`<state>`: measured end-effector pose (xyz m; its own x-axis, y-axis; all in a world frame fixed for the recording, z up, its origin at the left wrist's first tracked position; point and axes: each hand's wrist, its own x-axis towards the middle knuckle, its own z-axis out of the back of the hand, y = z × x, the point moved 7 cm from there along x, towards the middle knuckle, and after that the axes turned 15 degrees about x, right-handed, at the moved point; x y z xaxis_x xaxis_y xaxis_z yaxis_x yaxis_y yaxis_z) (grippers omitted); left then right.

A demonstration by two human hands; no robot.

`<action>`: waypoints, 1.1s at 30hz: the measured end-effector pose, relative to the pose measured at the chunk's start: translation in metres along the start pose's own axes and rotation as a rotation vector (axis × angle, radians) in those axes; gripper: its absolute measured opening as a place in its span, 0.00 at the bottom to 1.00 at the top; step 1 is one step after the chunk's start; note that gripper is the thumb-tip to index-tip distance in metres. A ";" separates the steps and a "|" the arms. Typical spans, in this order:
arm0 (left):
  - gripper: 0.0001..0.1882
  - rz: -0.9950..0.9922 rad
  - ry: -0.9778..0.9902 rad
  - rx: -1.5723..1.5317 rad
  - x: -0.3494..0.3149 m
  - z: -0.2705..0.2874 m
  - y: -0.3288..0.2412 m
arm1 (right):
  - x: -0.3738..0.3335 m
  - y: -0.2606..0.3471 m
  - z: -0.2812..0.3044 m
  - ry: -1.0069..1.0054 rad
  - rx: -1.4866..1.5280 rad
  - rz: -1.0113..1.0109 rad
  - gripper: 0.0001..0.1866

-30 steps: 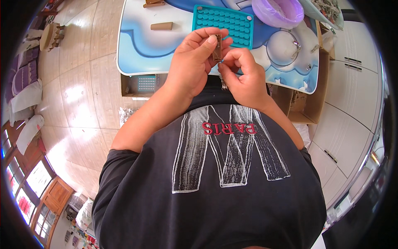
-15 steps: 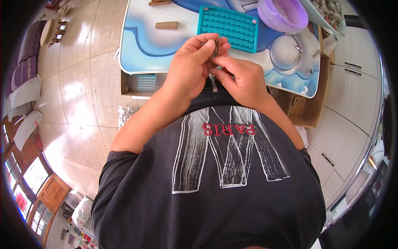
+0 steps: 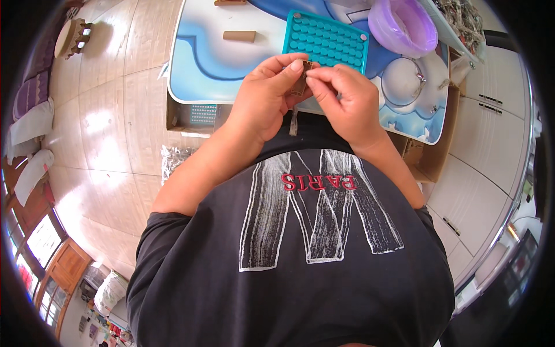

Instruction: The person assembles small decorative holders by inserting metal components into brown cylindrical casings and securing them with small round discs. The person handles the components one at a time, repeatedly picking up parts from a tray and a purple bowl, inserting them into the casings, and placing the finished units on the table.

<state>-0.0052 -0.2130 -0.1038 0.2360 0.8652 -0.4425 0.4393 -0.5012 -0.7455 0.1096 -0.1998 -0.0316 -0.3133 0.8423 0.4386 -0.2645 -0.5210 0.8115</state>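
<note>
A small brown rectangular piece [image 3: 300, 85] with fine detail on its face is held up over the table's near edge. My left hand [image 3: 263, 95] is closed around it, with the thumb on its upper end. My right hand [image 3: 350, 101] is closed too, its thumb and forefinger pinched at the piece's right edge. Whether the right fingertips hold something small cannot be made out. Just beyond the hands lies a teal tray [image 3: 328, 21] with rows of round shapes. A brown tapered block [image 3: 239, 36] rests on the table to its left.
The blue-and-white table [image 3: 193, 87] also bears a purple translucent bowl [image 3: 430, 46], a round clear dish [image 3: 399, 84] and a brown object [image 3: 229, 2] at the far edge. Far right, a container holds tangled greyish material [image 3: 462, 20]. White cabinets [image 3: 488, 144] stand at the right.
My right hand has moved up along the brown piece, from its lower end to its upper right edge. More of the piece's face shows. The view has shifted slightly.
</note>
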 end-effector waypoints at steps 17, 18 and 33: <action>0.17 -0.021 -0.070 -0.052 0.005 0.020 -0.013 | 0.081 -0.040 -0.013 0.040 -0.292 -0.064 0.05; 0.17 -0.018 -0.068 -0.055 0.005 0.020 -0.012 | 0.081 -0.041 -0.013 0.041 -0.284 -0.079 0.05; 0.15 -0.075 -0.013 -0.178 0.008 0.025 -0.008 | 0.032 -0.009 -0.025 0.041 -0.064 0.144 0.05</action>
<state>-0.0286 -0.2028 -0.1142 0.1867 0.8990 -0.3963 0.6022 -0.4234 -0.6769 0.0796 -0.1720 -0.0344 -0.3886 0.7526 0.5317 -0.2711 -0.6448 0.7146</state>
